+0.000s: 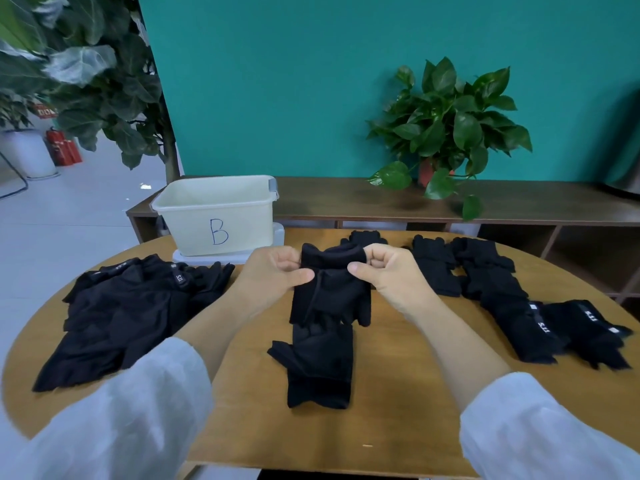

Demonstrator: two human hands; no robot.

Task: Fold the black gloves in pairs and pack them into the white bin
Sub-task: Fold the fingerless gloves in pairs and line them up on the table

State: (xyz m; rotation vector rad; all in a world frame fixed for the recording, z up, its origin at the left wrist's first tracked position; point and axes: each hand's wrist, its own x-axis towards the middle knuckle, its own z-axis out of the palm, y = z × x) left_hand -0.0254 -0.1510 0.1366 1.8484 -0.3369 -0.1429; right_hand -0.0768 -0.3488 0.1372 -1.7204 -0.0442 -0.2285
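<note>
A black glove (330, 289) hangs above the middle of the table, held by its cuff. My left hand (277, 271) pinches the cuff's left corner and my right hand (388, 271) pinches its right corner. Below it a second black glove (318, 365) lies flat on the round wooden table (398, 393). The white bin (218, 216), marked with a B, stands at the far left of the table; its inside looks bare. A heap of black gloves (128, 306) lies on the left. Several more black gloves (519, 299) lie spread on the right.
A potted green plant (446, 129) stands on a low dark shelf (519, 202) behind the table, against a teal wall. A large leafy plant (86, 71) rises at the far left. Another glove (363, 237) lies behind my hands.
</note>
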